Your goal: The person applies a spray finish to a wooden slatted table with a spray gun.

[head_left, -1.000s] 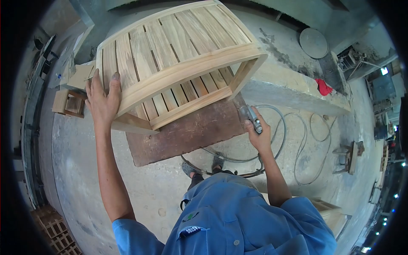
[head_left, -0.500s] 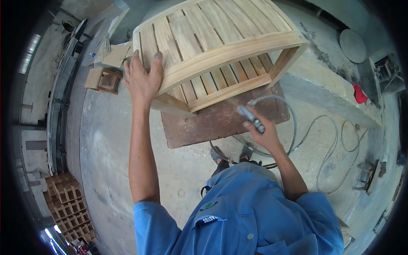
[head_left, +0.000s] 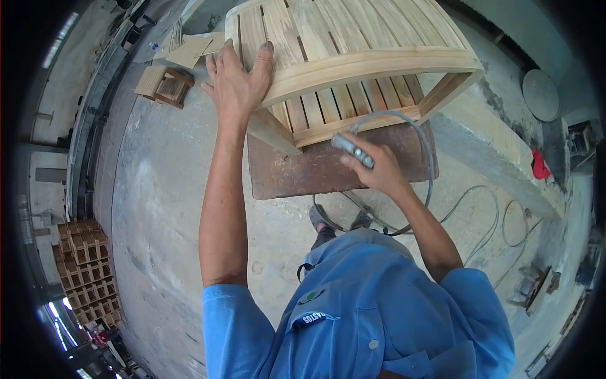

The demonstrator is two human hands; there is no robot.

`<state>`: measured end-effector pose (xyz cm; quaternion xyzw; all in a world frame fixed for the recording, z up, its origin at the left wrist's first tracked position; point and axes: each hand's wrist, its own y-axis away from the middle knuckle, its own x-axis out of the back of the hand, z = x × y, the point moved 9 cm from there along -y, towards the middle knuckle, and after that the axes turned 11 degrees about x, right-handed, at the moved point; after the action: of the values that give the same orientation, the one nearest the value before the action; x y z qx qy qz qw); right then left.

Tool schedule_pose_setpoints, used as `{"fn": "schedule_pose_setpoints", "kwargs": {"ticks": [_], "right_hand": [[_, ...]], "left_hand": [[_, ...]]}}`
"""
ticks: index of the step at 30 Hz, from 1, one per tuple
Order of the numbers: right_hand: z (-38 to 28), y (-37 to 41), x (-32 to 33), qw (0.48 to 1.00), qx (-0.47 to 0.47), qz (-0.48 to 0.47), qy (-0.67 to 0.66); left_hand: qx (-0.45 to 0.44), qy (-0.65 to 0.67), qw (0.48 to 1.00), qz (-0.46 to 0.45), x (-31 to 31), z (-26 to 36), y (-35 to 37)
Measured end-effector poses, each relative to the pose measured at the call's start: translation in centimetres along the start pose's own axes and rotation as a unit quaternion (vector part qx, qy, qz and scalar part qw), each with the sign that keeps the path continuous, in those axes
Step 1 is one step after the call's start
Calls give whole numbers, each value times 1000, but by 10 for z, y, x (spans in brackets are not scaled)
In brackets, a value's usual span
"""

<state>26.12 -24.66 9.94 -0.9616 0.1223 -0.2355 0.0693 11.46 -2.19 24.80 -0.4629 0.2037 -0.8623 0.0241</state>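
A pale wooden slatted bench [head_left: 372, 58], with a lower slatted shelf [head_left: 347, 104], rests on a brown board [head_left: 284, 174]. Spread over its left front corner is my left hand [head_left: 240, 85], thumb on the top edge and the other fingers toward the left side. My right hand [head_left: 382, 170] is wrapped round a silver air gun [head_left: 353, 150], whose nozzle end points up and left toward the front rail of the shelf. A grey hose [head_left: 432, 158] curves from the gun down to the floor. The gun is slightly blurred.
More hose [head_left: 483, 243] loops over the concrete floor on the right. A low concrete ledge [head_left: 505, 148] with a red cloth [head_left: 540, 165] runs along that side. A small wooden stool [head_left: 165, 87] stands at left, and stacked wooden frames [head_left: 85, 271] lie farther down.
My right hand has swung the air gun leftward along the shelf's front rail, nearer the left leg. My left hand stays on the bench corner. The whole view has shifted slightly.
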Motion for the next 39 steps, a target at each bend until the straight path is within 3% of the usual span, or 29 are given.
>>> {"fn": "schedule_pose_setpoints", "kwargs": {"ticks": [4, 6, 10, 15, 21, 25, 30, 34, 37, 39], "right_hand": [[-1, -39, 18, 996, 53, 68, 30], [-6, -54, 25, 983, 98, 103, 112], [-7, -58, 29, 982, 104, 106, 119], [-7, -19, 27, 994, 88, 53, 41], [-4, 16, 26, 997, 52, -29, 51], [-3, -20, 39, 998, 38, 6, 54], [-6, -66, 55, 981, 127, 124, 82], [6, -67, 58, 983, 73, 104, 131], [7, -51, 60, 980, 121, 120, 102], [10, -32, 60, 990, 69, 76, 96]], "left_hand": [[7, 2, 1000, 10, 1, -2, -1], [14, 2, 1000, 14, 2, -4, -3], [33, -9, 999, 16, -1, -8, -6], [37, -6, 999, 21, 0, -10, -7], [39, -14, 999, 23, 1, -9, -8], [47, -17, 999, 20, 4, -6, -5], [71, -22, 997, 22, 6, -7, -3], [77, -18, 997, 21, 6, -8, -3], [77, -18, 997, 24, 6, -8, -4], [76, -16, 997, 23, 4, -10, -4]]}}
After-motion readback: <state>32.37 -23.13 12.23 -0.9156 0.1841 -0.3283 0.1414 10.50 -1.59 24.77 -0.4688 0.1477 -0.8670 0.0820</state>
